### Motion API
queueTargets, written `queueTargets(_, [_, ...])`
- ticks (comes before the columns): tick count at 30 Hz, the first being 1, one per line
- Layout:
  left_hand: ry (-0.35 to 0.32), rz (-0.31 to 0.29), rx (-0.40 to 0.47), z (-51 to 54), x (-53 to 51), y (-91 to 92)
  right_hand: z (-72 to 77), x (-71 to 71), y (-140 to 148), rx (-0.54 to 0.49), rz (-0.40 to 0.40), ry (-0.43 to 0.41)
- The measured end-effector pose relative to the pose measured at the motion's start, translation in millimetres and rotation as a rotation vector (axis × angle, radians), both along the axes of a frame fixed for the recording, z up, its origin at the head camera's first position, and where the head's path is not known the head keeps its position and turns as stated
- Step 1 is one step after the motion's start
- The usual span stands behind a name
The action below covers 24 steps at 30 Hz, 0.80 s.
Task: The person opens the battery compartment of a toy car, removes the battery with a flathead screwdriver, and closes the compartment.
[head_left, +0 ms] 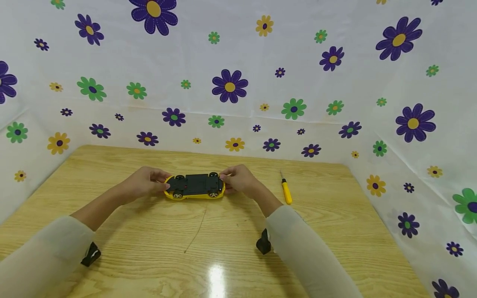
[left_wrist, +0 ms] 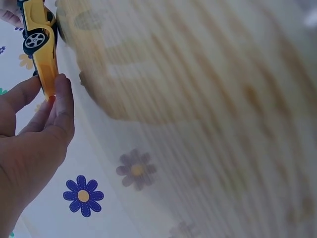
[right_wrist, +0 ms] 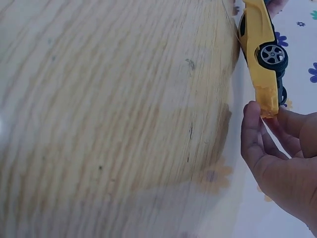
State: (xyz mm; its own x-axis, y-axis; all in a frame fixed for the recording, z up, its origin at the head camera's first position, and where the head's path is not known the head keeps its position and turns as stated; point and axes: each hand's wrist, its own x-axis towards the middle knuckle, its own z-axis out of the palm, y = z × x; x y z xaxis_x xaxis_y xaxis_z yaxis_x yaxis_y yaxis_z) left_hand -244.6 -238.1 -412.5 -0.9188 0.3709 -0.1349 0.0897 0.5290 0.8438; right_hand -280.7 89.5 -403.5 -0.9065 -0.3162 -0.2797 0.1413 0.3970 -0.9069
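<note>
A yellow toy car (head_left: 197, 184) is turned upside down, its black underside and wheels facing up in the head view. My left hand (head_left: 143, 184) pinches its left end between thumb and fingers. At the other end, my right hand (head_left: 242, 180) pinches the car the same way. The left wrist view shows the thumb and fingers of the left hand (left_wrist: 37, 144) on one yellow tip of the car (left_wrist: 45, 54). In the right wrist view, the right hand (right_wrist: 282, 153) grips the opposite tip of the car (right_wrist: 262, 64).
A screwdriver (head_left: 286, 191) with a yellow handle lies on the wooden table (head_left: 149, 256), right of the right hand. White cloth (head_left: 193, 54) with printed flowers stands behind the table and along its sides. Black wrist straps (head_left: 263, 243) show under the sleeves.
</note>
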Motion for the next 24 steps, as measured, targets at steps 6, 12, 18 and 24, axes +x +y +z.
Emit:
queueTargets(6, [0.01, -0.002, -0.028, -2.1, -1.6, 0.2, 0.4, -1.0, 4.5, -0.001, 0.047, 0.017])
queueTargets(12, [-0.011, 0.004, -0.017, -2.1, -3.3, -0.7, 1.5, -2.6, 9.4, 0.114, 0.109, 0.201])
queueTargets(18, [-0.025, 0.003, -0.015, -1.0, -5.9, -2.3, 5.5, 4.1, 6.7, 0.305, 0.244, 0.541])
queueTargets(24, [-0.031, -0.013, -0.003, 1.8, -9.5, -1.4, 8.2, 10.6, 3.1, 0.361, 0.378, 0.731])
